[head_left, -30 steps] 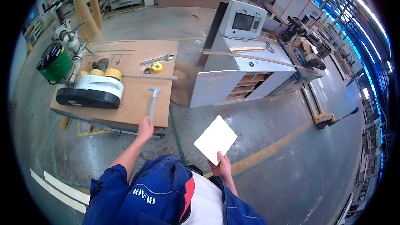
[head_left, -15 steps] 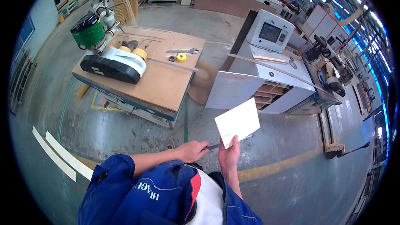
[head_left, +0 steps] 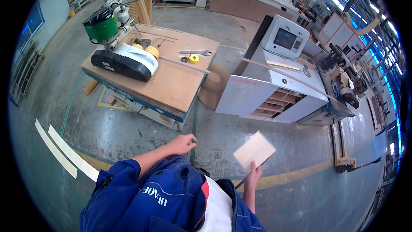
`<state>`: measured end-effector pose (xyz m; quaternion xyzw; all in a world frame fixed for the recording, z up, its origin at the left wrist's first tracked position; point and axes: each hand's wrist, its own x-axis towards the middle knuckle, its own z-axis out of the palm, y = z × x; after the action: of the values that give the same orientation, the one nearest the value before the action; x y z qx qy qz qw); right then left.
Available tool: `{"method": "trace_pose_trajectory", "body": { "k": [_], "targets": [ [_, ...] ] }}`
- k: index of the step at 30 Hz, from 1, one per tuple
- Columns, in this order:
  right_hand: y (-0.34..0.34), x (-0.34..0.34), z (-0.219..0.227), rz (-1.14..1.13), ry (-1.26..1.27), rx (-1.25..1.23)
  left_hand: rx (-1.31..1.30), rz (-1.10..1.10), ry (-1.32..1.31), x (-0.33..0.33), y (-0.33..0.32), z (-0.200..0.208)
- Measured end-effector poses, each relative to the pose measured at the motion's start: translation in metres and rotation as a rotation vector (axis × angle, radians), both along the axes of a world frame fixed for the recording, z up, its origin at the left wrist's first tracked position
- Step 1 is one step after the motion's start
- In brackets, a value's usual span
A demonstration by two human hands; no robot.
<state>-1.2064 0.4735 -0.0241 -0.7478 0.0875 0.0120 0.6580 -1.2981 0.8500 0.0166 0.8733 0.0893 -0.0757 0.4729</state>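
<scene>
Nearest, at seven o'clock, is the blue jacket; above it the left hand has its fingers loosely curled, with nothing seen in them. At five o'clock the right hand has its fingers closed on the lower edge of the board, which slants up beyond them. A dark bar juts from this hand toward eight o'clock; whether the fingers grip it too, I cannot tell. Between eight and nine, two strips lie on the floor. Farther off, at ten, the table bears a machine, a yellow tape and, just past it, a wrench. Toward two stands a cabinet, a screen at its far end.
</scene>
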Motion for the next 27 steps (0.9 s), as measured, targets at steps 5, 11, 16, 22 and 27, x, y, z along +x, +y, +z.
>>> {"method": "trace_pose_trajectory", "body": {
  "k": [5, 11, 16, 22, 27],
  "targets": [
    [-0.109, -0.104, -0.219, -0.025, 0.165, -0.256, -0.147, 0.422, 0.374, -0.075, 0.075, -0.131],
    [-0.109, -0.163, -0.239, 0.067, 0.571, -0.677, -0.349, 1.023, 0.518, -0.207, 0.108, -0.153],
    [-0.114, -0.157, -0.216, 0.052, 0.605, -0.733, -0.316, 1.031, 0.493, -0.191, 0.096, -0.117],
    [-0.113, -0.143, -0.187, 0.015, 0.588, -0.765, -0.289, 0.886, 0.199, -0.095, 0.101, -0.100],
    [-0.110, -0.128, -0.160, -0.021, 0.574, -0.811, -0.129, 0.758, 0.122, -0.025, 0.116, -0.076]
  ]
}}
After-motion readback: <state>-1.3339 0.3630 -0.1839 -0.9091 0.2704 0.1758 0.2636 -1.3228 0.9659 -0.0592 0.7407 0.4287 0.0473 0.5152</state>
